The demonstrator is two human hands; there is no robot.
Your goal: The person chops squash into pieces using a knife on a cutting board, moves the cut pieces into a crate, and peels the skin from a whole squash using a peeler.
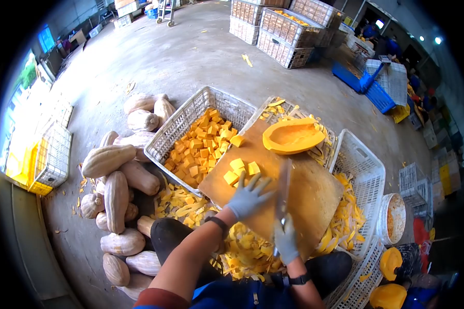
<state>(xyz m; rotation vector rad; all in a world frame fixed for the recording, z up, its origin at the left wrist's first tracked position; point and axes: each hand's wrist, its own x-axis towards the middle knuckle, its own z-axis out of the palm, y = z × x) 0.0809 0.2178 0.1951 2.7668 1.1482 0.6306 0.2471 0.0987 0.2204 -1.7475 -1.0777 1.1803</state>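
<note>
My left hand, in a grey glove, lies on the wooden cutting board with its fingers spread. Its fingertips are at a few orange pumpkin cubes, and I cannot tell whether they touch them. My right hand, also gloved, is closed around the handle of a large knife, whose blade points away from me across the board. A hollowed pumpkin half rests cut side up at the board's far edge. Left of the board, a white plastic crate holds many pumpkin cubes.
Whole pale pumpkins are piled on the floor at left. Peelings lie beneath the board between my knees. At right stand a white crate and a bucket. Stacked crates stand farther off; another person is at lower right.
</note>
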